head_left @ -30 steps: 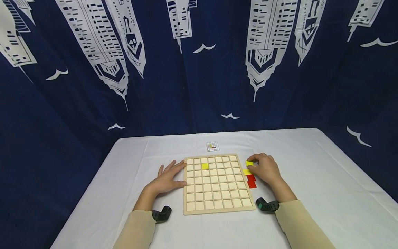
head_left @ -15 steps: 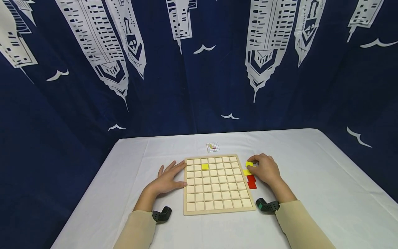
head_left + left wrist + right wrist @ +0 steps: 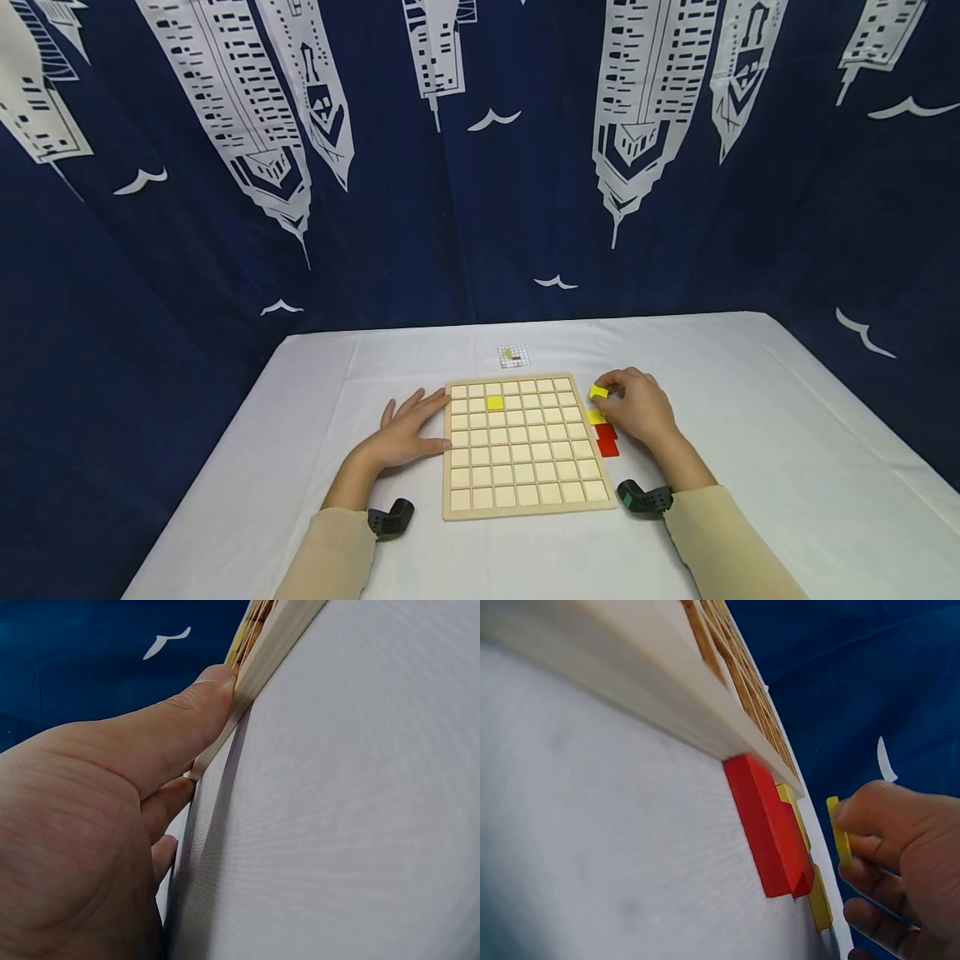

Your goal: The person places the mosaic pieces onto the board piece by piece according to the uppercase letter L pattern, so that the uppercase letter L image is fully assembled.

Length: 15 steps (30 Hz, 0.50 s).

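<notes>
A wooden grid board [image 3: 528,510] lies on the white table, with one yellow tile [image 3: 495,403] in a cell of its second row from the far edge. My left hand [image 3: 403,432] rests at the board's left side, fingers extended and thumb [image 3: 202,701] against the frame. Beyond the right edge, my right hand [image 3: 637,406] pinches a yellow square tile [image 3: 838,831] between thumb and fingers, raised off the table. Another yellow tile [image 3: 596,417] lies beside the board under that hand, partly hidden. Nearer me are red tiles [image 3: 608,447], overlapping each other.
A small printed grid card [image 3: 513,356] with yellow and red marks lies beyond the board. Black wrist cameras [image 3: 392,517] sit on both wrists. Behind the table hangs a dark blue curtain [image 3: 480,217] with white building prints.
My right hand has lifted the yellow tile a little and turned it, shifting it slightly left toward the board. My left hand stays in place.
</notes>
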Tool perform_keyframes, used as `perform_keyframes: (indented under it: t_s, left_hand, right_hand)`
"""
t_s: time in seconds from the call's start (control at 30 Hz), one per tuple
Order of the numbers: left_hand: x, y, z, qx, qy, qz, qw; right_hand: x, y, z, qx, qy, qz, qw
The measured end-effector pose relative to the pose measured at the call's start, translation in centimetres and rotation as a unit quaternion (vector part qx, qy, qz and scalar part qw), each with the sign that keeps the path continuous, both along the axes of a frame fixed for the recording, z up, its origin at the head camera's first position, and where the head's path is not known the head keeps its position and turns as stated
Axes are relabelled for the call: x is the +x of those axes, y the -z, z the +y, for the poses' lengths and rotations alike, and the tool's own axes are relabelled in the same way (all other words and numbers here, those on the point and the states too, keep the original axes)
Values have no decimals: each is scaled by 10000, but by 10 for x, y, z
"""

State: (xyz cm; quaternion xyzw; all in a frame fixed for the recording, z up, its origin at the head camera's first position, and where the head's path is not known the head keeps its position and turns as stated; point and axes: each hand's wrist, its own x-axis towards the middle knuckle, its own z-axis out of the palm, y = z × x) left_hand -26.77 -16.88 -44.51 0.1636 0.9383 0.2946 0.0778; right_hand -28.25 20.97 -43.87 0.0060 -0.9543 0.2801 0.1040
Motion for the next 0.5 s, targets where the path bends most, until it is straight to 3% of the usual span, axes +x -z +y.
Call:
perform_keyframes:
  t_s: [0.5]
  left_hand:
    - [-1,0,0,6,45,21,10000]
  right_hand:
    - [6,-19,-15,-390,-877,0,9954]
